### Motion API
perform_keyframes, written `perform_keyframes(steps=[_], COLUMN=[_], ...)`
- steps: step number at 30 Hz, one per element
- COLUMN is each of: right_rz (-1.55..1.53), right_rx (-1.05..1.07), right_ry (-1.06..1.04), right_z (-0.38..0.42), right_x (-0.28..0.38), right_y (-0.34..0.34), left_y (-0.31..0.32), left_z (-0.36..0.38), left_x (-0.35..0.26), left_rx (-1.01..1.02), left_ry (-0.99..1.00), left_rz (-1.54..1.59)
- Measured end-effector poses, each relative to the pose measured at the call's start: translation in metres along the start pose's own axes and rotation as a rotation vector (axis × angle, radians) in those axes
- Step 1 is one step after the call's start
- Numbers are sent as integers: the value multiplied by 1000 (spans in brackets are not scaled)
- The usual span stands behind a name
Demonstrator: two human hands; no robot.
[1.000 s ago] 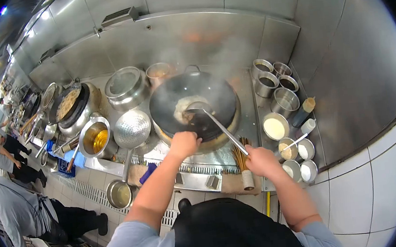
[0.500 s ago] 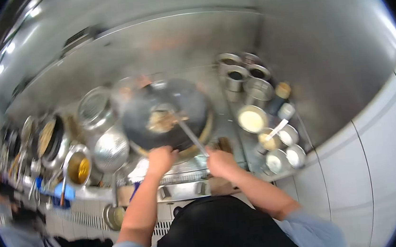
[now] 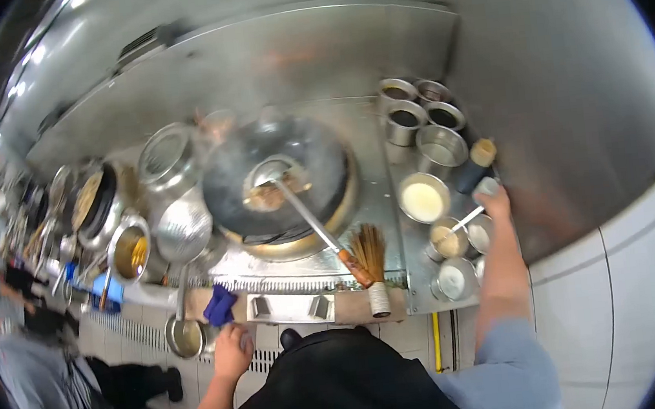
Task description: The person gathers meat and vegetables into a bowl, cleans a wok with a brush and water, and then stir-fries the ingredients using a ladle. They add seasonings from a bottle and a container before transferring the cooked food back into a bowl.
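My right hand (image 3: 494,202) is closed on a bottle with a pale top (image 3: 487,187), beside a dark bottle (image 3: 474,167) with a yellowish top. Below the purple cloth (image 3: 220,305), at the counter's front edge, my left hand (image 3: 233,354) hangs with loosely curled fingers and nothing visible in it. Steam rises from a black wok (image 3: 225,206) with pale and brown food (image 3: 268,197) in it. A ladle (image 3: 305,213) lies with its bowl over the food and its wooden handle across the wok's front rim, untouched by either hand.
A bamboo brush (image 3: 371,259) lies right of the ladle's handle. Metal pots of dark liquid (image 3: 404,119) and a pot of white liquid (image 3: 421,198) stand at the right. At the left are a perforated strainer (image 3: 183,231) and a pot of yellow liquid (image 3: 130,252). A co-worker (image 3: 41,382) stands lower left.
My right hand has let go of the ladle, moved right and taken hold of the pale-topped bottle. My left hand has left the wok's front rim and come down and left.
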State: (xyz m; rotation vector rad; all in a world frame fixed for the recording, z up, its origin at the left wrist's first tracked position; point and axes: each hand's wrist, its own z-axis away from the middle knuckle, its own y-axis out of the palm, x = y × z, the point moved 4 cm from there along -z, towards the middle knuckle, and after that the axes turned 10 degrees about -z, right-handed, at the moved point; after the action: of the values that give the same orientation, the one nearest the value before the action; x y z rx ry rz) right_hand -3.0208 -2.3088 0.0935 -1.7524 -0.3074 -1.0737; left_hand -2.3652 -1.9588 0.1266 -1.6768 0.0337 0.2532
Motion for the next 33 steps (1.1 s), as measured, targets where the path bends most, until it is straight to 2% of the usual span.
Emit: perform_keyframes(steps=[1,2,4,6,8,10,12,14,16,18,20,22,24,27,29,31,33], right_rz=[9,19,107,-97,-227,-234,-324,-347,15,268,396,686,752,845,817,794,729], right_rx=[11,13,-72,-50,-59,-76,-89,-249,-251,164,328,443,380,293,262,241,311], right_ry=[-11,-18,-2,-90,-137,-218,-351,-620,-843,-738,-1053,-1004,-1232,-1300,-1289,-1278,-1088], right_z=[-10,-17,-13,-22,-1,5,20,55,61,94,110,147,136,150,142,136,128], right_x=[-9,-19,-9,-23,16,48,105,181,210,259,276,314,307,329,331,329,322], right_y=[7,11,8,11,-15,-47,-82,-99,-78,-54,-13,10,67,78,72,58,29], left_y=[14,20,45,70,73,106,115,119,119,126,126,120,118,104,102,121,124], left_z=[27,53,111,171,216,288,289,294,287,270,232,188,157,127,129,156,184], left_x=[16,29,63,100,116,151,151,147,149,144,128,118,113,93,89,98,94], left_rx=[165,158,465,670,974,1209,1169,1104,1029,940,840,707,615,529,471,506,604], left_ry=[-46,-89,-280,-369,-381,-38,-99,-195,-273,-340,-443,-545,-566,-562,-577,-578,-649], left_rz=[-52,-55,-25,-93,-172,-166,-139,-99,-76,-43,-18,39,85,170,274,234,153])
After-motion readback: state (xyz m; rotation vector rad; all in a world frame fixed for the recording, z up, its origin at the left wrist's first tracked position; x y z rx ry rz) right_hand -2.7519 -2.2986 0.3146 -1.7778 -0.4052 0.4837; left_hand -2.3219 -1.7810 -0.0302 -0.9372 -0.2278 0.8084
